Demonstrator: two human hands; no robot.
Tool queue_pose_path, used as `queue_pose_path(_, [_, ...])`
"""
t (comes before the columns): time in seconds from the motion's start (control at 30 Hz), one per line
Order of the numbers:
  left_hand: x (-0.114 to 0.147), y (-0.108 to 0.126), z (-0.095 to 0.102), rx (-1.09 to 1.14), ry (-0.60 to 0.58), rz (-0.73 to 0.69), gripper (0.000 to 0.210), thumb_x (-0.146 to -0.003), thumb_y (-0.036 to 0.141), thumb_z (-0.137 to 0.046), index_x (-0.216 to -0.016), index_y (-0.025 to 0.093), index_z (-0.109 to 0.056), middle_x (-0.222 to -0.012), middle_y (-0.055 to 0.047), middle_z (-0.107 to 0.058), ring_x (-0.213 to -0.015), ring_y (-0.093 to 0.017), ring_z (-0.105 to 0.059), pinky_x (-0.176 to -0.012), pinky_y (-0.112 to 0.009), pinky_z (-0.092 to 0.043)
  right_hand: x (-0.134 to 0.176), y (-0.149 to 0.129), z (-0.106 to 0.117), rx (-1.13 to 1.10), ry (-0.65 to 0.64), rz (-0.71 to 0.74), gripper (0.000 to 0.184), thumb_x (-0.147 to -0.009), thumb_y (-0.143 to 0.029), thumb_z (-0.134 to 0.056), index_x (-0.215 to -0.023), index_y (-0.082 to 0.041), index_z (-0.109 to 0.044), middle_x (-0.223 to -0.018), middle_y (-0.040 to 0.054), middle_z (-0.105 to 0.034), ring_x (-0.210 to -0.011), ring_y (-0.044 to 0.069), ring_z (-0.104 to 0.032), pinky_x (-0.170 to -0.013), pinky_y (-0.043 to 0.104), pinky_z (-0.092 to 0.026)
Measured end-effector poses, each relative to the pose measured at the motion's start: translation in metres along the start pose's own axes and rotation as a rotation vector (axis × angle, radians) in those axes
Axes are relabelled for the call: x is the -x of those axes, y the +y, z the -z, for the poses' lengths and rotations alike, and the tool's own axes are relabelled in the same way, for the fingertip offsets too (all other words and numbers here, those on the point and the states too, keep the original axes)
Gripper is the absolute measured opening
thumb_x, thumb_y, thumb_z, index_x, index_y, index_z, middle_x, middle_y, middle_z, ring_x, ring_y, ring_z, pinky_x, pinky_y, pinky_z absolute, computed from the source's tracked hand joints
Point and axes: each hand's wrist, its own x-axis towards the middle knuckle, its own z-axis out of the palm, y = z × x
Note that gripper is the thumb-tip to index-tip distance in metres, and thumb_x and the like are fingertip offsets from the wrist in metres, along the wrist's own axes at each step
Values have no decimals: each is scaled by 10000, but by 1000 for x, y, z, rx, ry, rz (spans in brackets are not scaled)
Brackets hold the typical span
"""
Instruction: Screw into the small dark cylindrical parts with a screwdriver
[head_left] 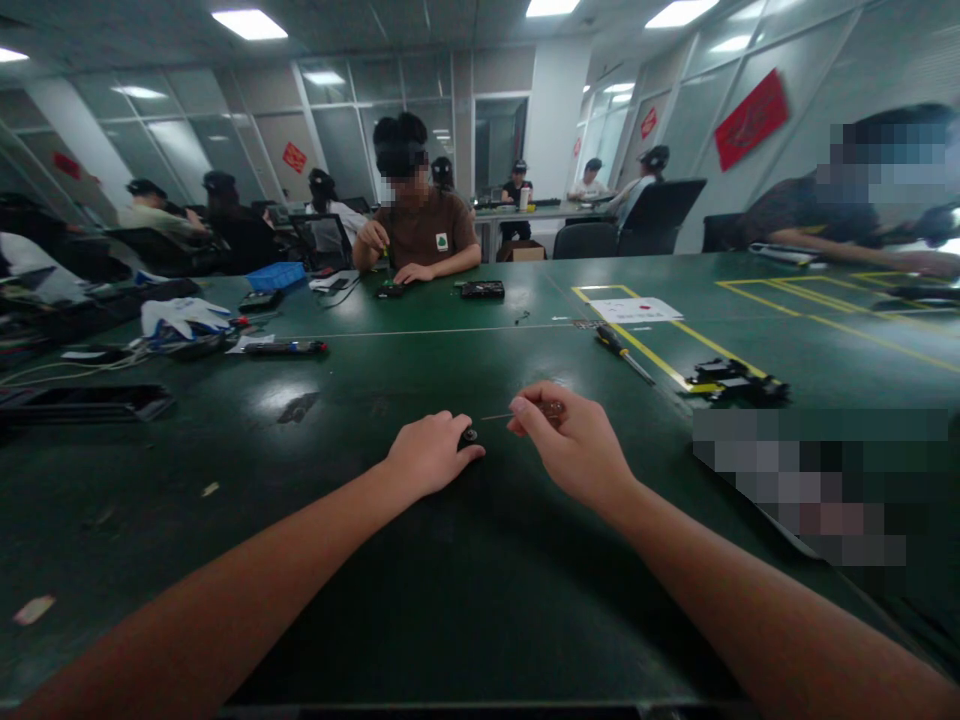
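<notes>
In the middle of the green table (420, 620), my left hand (431, 452) is closed around a small black round part (469, 435), which shows between the thumb and fingers. My right hand (574, 445) grips a screwdriver by its brownish, see-through handle (553, 411). The screwdriver's thin shaft (496, 417) points left toward the black part, and its tip looks to be a short way off it. Most of the black part is hidden by my left fingers.
Ahead right lie a yellow-black screwdriver (624, 352), a paper sheet (634, 310) and black parts (735, 382). To the left are white gloves (184, 318), a red-tipped tool (285, 348), a black tray (86, 403) and a blue basket (276, 276). A person (424, 225) works opposite.
</notes>
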Motion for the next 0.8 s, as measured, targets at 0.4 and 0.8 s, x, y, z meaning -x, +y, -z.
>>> queue_pose_path(0.4, [-6,-19,6,159,134,64,194,-934,405,-501,-946,227,-579,-859,-26,-676,-734,-196,-610,-597,-305,-352,0,0,3,-2,-17,-9,211,-978,-357,-554,-891,-209,-676,-756,6,-739,-698,170,-697,-680,298,-493])
queue_pose_path(0.8, [64,-151,65,954,634,548,116,-875,289,-509,-872,180,-549,-704,63,-552,-590,-72,-484,-554,-197,-356,-3,0,7,31,-11,-20,256,-987,-400,-531,-898,-207,-672,-773,21,-736,-721,177,-689,-695,307,-491])
